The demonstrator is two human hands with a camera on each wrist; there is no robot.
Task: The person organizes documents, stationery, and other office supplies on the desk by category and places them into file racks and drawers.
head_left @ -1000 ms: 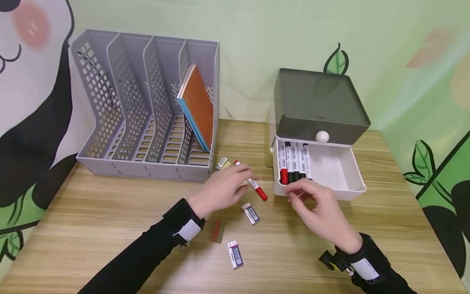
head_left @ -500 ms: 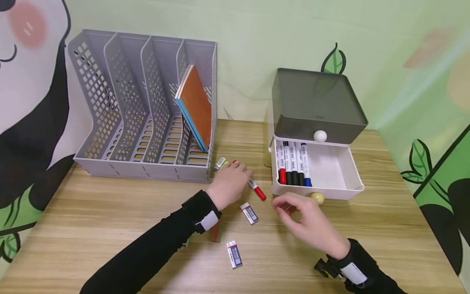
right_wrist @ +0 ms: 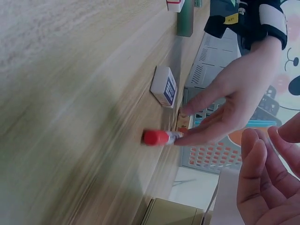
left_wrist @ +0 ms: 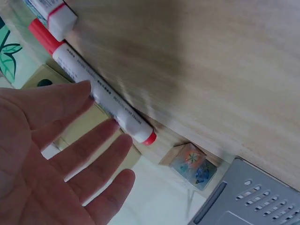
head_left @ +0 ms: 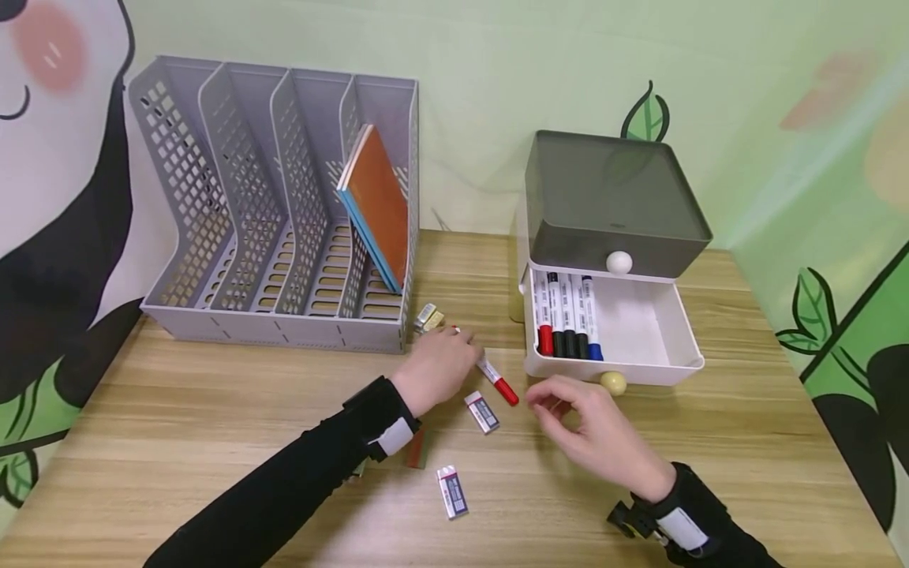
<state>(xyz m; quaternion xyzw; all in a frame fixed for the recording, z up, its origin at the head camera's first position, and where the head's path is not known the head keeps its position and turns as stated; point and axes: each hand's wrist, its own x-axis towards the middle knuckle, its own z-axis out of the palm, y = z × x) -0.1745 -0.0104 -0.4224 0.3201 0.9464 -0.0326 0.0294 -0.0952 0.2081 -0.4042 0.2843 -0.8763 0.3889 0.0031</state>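
Observation:
A red-capped white marker (head_left: 499, 381) lies slanted on the wooden table. My left hand (head_left: 439, 369) is over its far end, hiding part of it. In the left wrist view the fingers of that hand (left_wrist: 70, 150) are nearly straight, tips right at the marker's barrel (left_wrist: 101, 91), thumb apart from them. My right hand (head_left: 585, 418) hovers in front of the drawer (head_left: 642, 323), fingers loosely bent, holding nothing. Several markers (head_left: 568, 319) with red, black and blue caps lie side by side in the drawer's left part. An eraser (head_left: 482, 412) rests just in front of the marker.
Another eraser (head_left: 452, 491) lies nearer the front, beside a red-and-green strip (head_left: 417, 450) partly under my left forearm. Small blocks (head_left: 429, 317) sit by the grey file rack (head_left: 277, 327), which holds orange and blue books (head_left: 379, 205). The drawer unit's dark top (head_left: 618, 189) stands behind.
My right hand has drawn back left and down from the drawer front. My left hand reached to the marker, then came slightly nearer; the marker has slid toward me with it.

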